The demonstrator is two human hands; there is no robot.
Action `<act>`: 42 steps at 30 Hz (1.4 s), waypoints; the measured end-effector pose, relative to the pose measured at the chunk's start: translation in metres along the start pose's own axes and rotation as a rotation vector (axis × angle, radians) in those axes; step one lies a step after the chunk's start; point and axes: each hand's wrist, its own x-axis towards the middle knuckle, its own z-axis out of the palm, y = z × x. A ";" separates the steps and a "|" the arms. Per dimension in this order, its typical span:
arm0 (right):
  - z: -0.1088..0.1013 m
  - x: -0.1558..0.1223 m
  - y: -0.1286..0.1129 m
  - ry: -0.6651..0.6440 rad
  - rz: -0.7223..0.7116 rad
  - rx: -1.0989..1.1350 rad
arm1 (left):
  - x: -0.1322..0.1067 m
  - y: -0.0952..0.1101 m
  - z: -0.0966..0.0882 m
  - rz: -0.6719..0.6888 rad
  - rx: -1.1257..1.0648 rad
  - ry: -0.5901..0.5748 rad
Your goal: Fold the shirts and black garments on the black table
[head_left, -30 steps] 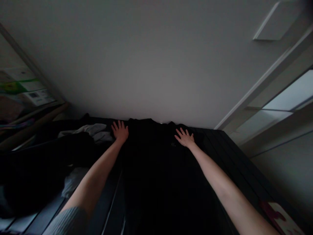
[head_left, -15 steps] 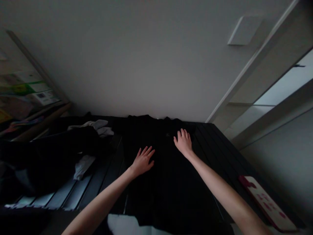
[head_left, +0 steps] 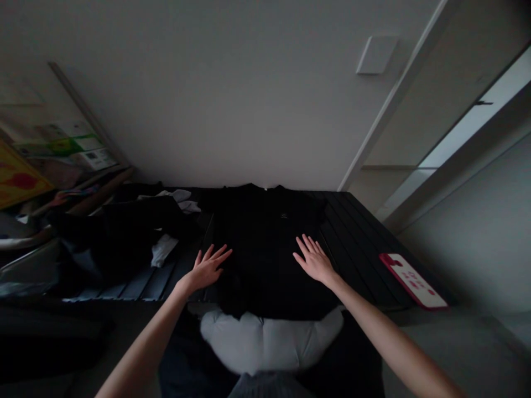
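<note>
A black T-shirt lies spread flat on a dark slatted surface, its collar at the far side against the wall. My left hand rests at the shirt's left edge with its fingers spread, holding nothing. My right hand lies on the lower right of the shirt, also spread and empty. A white cloth bulges out below the shirt's hem, partly blurred, and its full shape is hidden.
A heap of dark clothes with white fabric scraps lies left of the shirt. A red-and-white card lies at the right on the slats. A wall rises behind, with a door frame at right.
Both hands have slid toward me along the shirt, the left one moving out to its left edge. The view has tilted down, bringing the white cloth below the hem into sight.
</note>
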 end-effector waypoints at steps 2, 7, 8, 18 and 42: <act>-0.003 -0.002 0.001 -0.025 0.020 -0.005 | -0.016 -0.011 0.000 -0.063 0.003 0.005; -0.006 0.002 0.009 -0.071 0.038 -0.017 | -0.053 -0.046 -0.005 -0.139 -0.020 0.009; -0.007 0.002 0.011 -0.079 0.035 -0.019 | -0.059 -0.053 -0.006 -0.152 -0.028 0.021; -0.023 0.000 -0.080 0.132 -0.100 0.060 | -0.060 -0.066 0.034 -0.155 -0.247 0.563; -0.016 0.114 -0.242 -0.087 -0.124 0.563 | -0.081 0.078 0.015 0.005 -0.113 0.107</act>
